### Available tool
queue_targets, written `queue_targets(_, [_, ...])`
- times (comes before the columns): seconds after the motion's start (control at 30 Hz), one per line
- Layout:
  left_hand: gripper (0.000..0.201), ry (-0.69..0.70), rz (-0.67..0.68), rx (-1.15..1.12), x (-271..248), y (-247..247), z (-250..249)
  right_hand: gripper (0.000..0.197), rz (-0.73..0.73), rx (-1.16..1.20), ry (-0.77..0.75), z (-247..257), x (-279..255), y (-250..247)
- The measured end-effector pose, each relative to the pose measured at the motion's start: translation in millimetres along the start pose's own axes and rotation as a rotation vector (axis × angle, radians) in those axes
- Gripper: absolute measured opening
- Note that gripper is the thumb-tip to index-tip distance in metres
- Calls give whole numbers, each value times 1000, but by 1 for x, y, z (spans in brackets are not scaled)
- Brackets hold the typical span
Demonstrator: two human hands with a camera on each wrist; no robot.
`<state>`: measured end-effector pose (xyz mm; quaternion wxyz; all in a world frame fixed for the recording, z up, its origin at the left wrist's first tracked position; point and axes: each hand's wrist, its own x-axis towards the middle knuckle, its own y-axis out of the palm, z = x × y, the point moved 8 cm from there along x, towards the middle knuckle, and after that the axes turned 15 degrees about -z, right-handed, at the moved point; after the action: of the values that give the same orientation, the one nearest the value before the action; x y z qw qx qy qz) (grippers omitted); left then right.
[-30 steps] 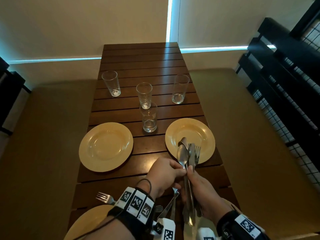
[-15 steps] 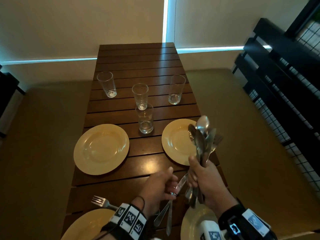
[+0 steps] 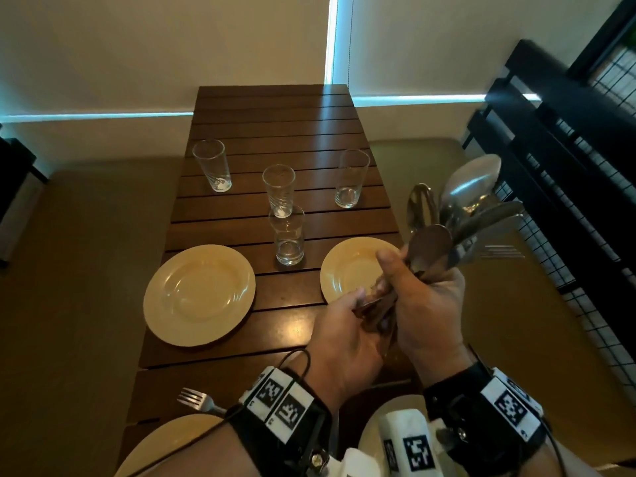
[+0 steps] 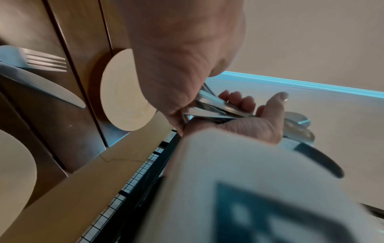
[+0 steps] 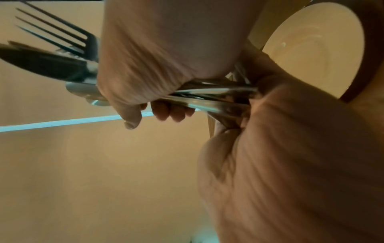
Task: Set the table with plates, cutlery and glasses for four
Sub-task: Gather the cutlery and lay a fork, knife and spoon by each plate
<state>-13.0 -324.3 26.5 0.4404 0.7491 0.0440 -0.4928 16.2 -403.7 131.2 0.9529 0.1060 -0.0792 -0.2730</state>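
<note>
The cutlery bundle (image 3: 444,232) has risen higher since half a second ago, and the left hand (image 3: 347,339) has rejoined it. Right hand (image 3: 426,304) fingers clench the handles; left fingers pinch the lower ends, above the table's (image 3: 275,129) five o'clock plate (image 3: 347,270).

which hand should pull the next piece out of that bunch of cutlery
Left. The right hand grips the cutlery bundle upright, while the left hand already pinches the handle ends below it.
</note>
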Motion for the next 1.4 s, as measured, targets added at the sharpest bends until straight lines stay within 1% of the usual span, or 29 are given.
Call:
queue_targets(0.1, [41, -10, 5, 87, -5, 2, 3, 18, -74, -1, 41, -5, 2, -3])
queue_targets(0.17, [36, -17, -2, 130, -6, 0, 3, 16, -94, 27, 85, -9, 1, -2])
queue_targets(0.23, [31, -7, -8, 132, -4, -2, -1, 18, -58, 40, 131, -15, -4, 1])
queue_targets(0.27, [31, 0, -5, 135, -2, -3, -3, 17, -25, 36, 151, -18, -7, 4])
queue_targets(0.33, [41, 9, -1, 141, 4, -6, -7, 16, 43, 6, 228, -28, -13, 8])
queue_targets(0.37, [45, 7, 4, 146, 6, -8, -8, 20, 67, -11, 285, -33, -15, 10])
queue_targets(0.4, [45, 1, 11, 166, 8, -9, -8, 24, 73, -22, 343, -39, -16, 9])
queue_targets(0.47, [37, 12, 29, 256, 7, -14, -9, 34, 51, -20, 444, -45, -16, 5])
queue_targets(0.53, [40, 91, -18, 397, 6, -25, -20, 43, 14, -33, 523, -52, -15, -4])
queue_targets(0.6, [39, 253, -133, 613, 12, -42, -41, 45, -23, -61, 591, -62, -15, -16])
queue_targets(0.63, [35, 336, -192, 769, 15, -49, -51, 44, -36, -88, 627, -68, -17, -22])
queue_targets(0.7, [25, 468, -324, 1196, 26, -68, -58, 38, -56, -154, 691, -77, -22, -37])
queue_targets(0.73, [26, 499, -370, 1456, 31, -76, -55, 35, -66, -170, 717, -81, -25, -43])
queue_targets(0.8, [36, 480, -446, 1894, 40, -92, -37, 33, -88, -181, 764, -88, -33, -57])
queue_targets(0.83, [38, 467, -476, 2023, 42, -99, -27, 33, -88, -194, 781, -91, -37, -64])
queue_targets(0.9, [39, 464, -508, 2183, 44, -108, -7, 31, -63, -229, 808, -99, -45, -77])
queue_targets(0.97, [39, 500, -541, 2223, 45, -114, 4, 31, -39, -265, 829, -106, -52, -88])
queue_targets(1.0, [35, 523, -557, 2213, 49, -116, 6, 31, -32, -283, 838, -108, -55, -93])
queue_targets(1.03, [29, 534, -559, 2197, 50, -117, 8, 30, -27, -292, 850, -109, -57, -96])
queue_targets(1.17, [4, 494, -565, 2152, 53, -119, 11, 24, -18, -262, 882, -110, -63, -103])
queue_targets(1.23, [5, 502, -547, 2130, 51, -117, 13, 26, -10, -279, 879, -111, -64, -105])
queue_targets(1.33, [16, 545, -530, 2156, 46, -116, 13, 34, 7, -323, 885, -113, -67, -104])
queue_targets(1.37, [18, 535, -533, 2157, 42, -116, 10, 37, 11, -326, 896, -114, -68, -104])
queue_targets(1.4, [21, 519, -547, 2082, 38, -117, 6, 40, 12, -325, 913, -115, -69, -103])
